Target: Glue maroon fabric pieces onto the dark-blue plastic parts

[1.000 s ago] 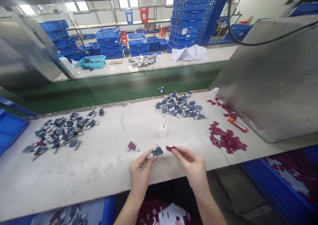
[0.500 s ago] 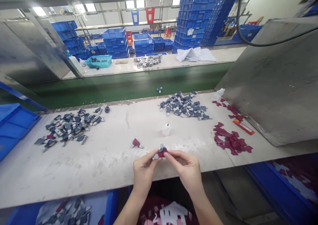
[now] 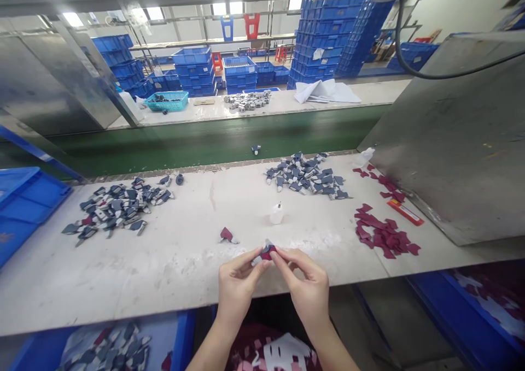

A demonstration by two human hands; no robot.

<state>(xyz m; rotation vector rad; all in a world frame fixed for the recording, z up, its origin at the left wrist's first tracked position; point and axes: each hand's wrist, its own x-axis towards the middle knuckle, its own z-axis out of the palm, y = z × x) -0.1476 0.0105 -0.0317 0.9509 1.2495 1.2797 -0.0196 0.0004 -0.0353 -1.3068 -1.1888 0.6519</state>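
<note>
Now the fingers of the left hand (image 3: 236,284) grip a blue-grey piece (image 3: 268,247) while the right hand (image 3: 307,283) pinches a maroon piece (image 3: 266,255) against it, lower centre of the frame, the two apart earlier, and upper centre, a lone part (image 3: 256,149) sits farther left on the green belt (image 3: 197,144).

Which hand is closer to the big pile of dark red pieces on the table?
Right. The right hand is left of the pile of dark red pieces; the left hand is farther left.
</note>
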